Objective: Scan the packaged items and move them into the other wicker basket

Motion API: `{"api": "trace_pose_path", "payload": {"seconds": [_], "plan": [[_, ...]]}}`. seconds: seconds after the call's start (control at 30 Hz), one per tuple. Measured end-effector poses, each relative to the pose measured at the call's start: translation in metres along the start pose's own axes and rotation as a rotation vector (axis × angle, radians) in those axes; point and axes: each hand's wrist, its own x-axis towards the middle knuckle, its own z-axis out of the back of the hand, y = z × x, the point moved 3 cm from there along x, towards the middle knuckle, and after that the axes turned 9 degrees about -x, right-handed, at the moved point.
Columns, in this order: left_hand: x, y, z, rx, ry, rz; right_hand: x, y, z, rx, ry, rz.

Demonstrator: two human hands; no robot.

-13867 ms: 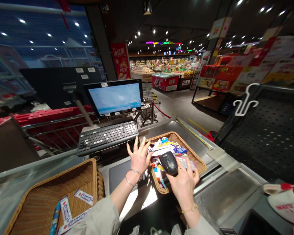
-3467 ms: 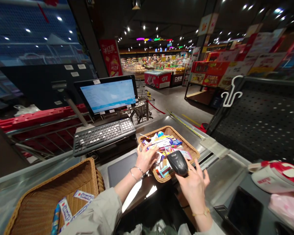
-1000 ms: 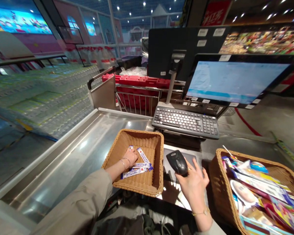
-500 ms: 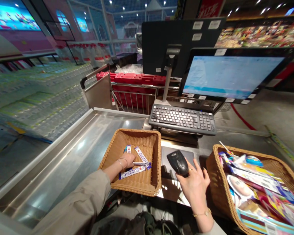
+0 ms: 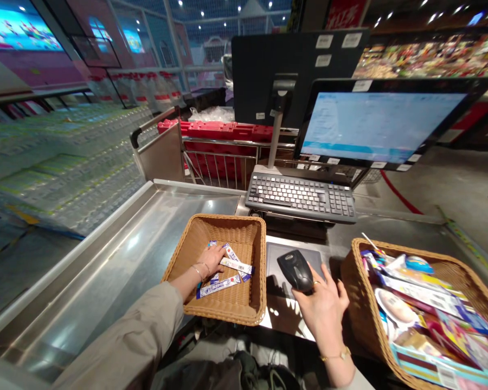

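Note:
In the head view, my left hand (image 5: 210, 261) reaches into a wicker basket (image 5: 263, 260), its fingers closed at the left end of a slim candy pack (image 5: 238, 265). That pack shows a barcode on its upturned side. Beneath and around it are more white-and-blue candy packs, one lying in front (image 5: 218, 287) and another slanting behind (image 5: 230, 252). To the right of this basket, my right hand (image 5: 322, 303) grips a black handheld barcode scanner (image 5: 296, 270) from its near end, with several fingers raised. Part of its grip is hidden by the scanner.
A second wicker basket (image 5: 355, 287), full of packaged snacks, stands at the right. Behind the scanner are a keyboard (image 5: 301, 196) and a lit monitor (image 5: 382, 127). The metal counter (image 5: 187, 203) has a raised left edge. A wire cart (image 5: 223, 162) stands beyond.
My left hand has turned the candy pack from edge-on to flat, so its barcode faces up. My right hand and the scanner have hardly moved. The view has shifted slightly.

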Motion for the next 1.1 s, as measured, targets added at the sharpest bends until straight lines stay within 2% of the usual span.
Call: {"api": "trace_pose_path", "payload": {"seconds": [0.27, 0.77, 0.9, 1.1], "plan": [[0.011, -0.012, -0.010, 0.018, 0.041, -0.100, -0.002, -0.002, -0.001, -0.002, 0.006, -0.026], [0.010, -0.009, -0.016, 0.048, 0.039, -0.116, -0.009, -0.008, -0.004, -0.012, -0.016, -0.094], [0.013, -0.008, -0.007, 0.049, 0.009, -0.103, -0.009, -0.004, 0.000, -0.012, -0.013, -0.093], [0.013, -0.015, 0.023, 0.060, -0.108, -0.113, -0.008, -0.002, 0.007, -0.023, -0.033, -0.051]]}}
